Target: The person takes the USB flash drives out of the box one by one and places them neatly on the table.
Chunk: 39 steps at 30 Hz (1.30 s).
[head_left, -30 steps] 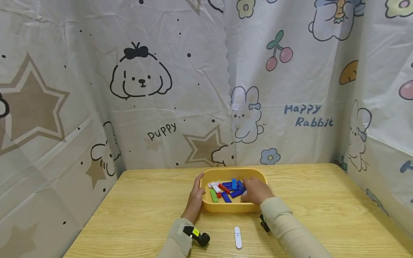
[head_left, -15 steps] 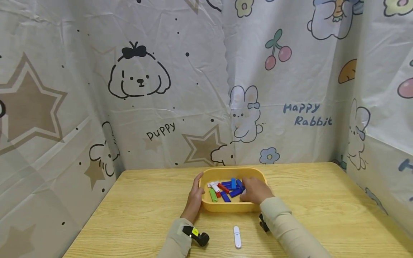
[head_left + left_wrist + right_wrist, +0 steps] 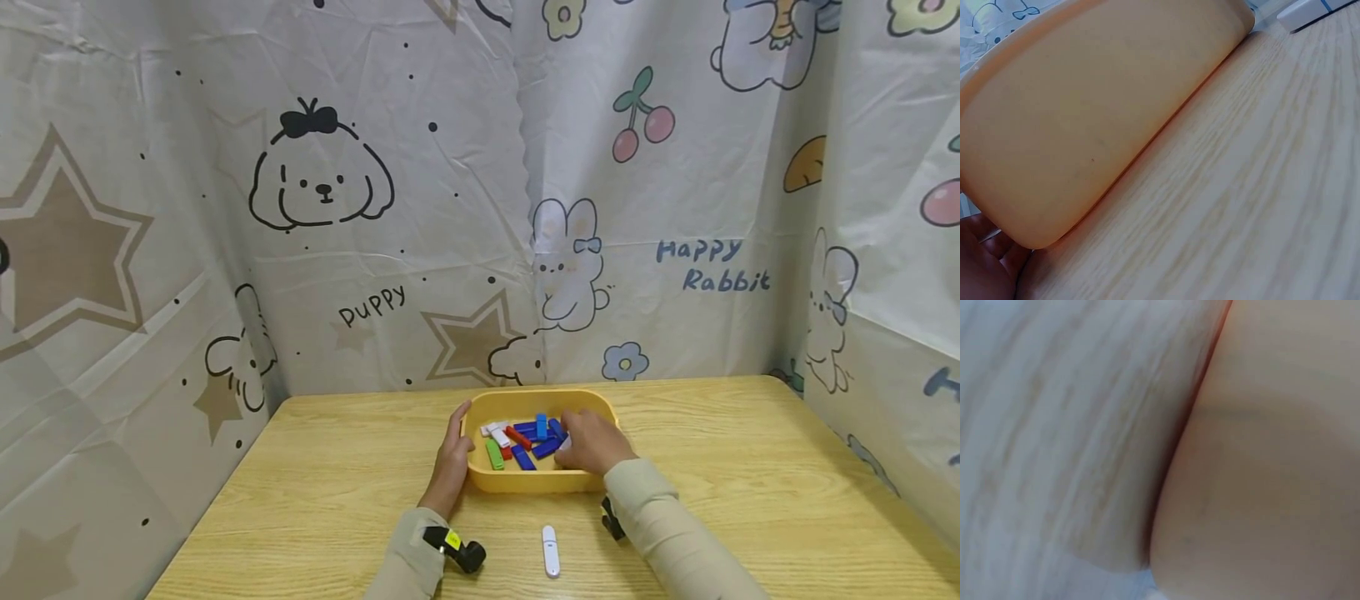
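A yellow plastic tray (image 3: 525, 482) with rounded corners sits on the table. My left hand (image 3: 450, 462) holds its left side, thumb over the rim and fingers along the outer wall. In the left wrist view, part of that left hand (image 3: 985, 259) shows at the tray's corner. My right hand (image 3: 596, 442) reaches down inside the tray's right end and pinches a white stick (image 3: 566, 443), mostly hidden by the fingers. Beside it lie several blue sticks (image 3: 547, 448), a light blue stick (image 3: 542, 427), a red stick (image 3: 517, 437), white sticks (image 3: 498, 436) and a green stick (image 3: 494, 455).
A single white capped stick (image 3: 551, 552), much like a USB stick, lies on the wooden table (image 3: 337, 500) in front of the tray. Patterned curtains (image 3: 375, 250) enclose the table at the back and both sides. Each sleeve carries a black wrist camera (image 3: 467, 553).
The head view has shifted very slightly. Both hands keep their places at the tray, and the sticks in it lie as before.
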Tool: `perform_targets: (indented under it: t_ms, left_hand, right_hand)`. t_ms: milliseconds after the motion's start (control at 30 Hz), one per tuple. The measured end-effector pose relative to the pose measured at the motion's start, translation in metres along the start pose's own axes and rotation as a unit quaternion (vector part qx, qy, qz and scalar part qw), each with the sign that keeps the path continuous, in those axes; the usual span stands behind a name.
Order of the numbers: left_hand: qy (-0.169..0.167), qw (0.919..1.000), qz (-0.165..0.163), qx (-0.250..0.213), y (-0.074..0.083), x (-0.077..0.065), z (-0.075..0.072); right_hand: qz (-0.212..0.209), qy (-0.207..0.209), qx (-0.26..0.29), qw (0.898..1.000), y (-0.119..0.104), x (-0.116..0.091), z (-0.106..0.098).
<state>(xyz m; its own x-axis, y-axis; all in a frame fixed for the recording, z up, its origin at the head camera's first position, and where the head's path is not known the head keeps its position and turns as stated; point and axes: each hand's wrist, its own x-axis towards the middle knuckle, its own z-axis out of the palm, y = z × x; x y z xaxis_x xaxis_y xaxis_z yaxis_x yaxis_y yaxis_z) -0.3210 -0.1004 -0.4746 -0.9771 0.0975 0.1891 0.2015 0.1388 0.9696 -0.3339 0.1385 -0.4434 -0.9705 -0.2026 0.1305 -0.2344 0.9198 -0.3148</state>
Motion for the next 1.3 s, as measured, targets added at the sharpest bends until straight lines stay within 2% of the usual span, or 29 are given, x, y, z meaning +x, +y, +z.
perform_targets:
  t_ms: [167,300,400,633,700,1100,1300]
  left_hand:
    - [0.004,1.0,0.003,-0.007,-0.005,0.002,0.0]
    - [-0.006,1.0,-0.002,-0.001,0.017,-0.008,-0.001]
    - [-0.007,1.0,-0.002,0.006,0.018,-0.009,-0.001]
    - [0.005,1.0,0.004,-0.007,-0.013,0.007,0.002]
    - [0.011,0.9999,0.008,-0.003,-0.017,0.009,0.003]
    - [0.033,0.999,0.012,0.029,-0.02,0.007,0.003]
    - [0.023,0.9995,0.01,0.02,-0.018,0.008,0.0]
  right_hand:
    - [0.003,0.003,0.013,1.0,0.0,0.0,0.0]
    - [0.008,0.003,0.025,1.0,0.0,0.0,0.001]
    - [0.009,0.0,0.035,0.999,0.001,0.0,0.001]
    - [-0.019,0.013,0.08,0.997,0.003,-0.003,-0.003]
    - [-0.029,0.02,0.094,0.995,0.004,-0.003,-0.005]
    - [-0.084,0.047,0.136,0.986,0.004,-0.004,-0.007]
    - [-0.121,0.062,0.145,0.98,0.001,-0.011,-0.01]
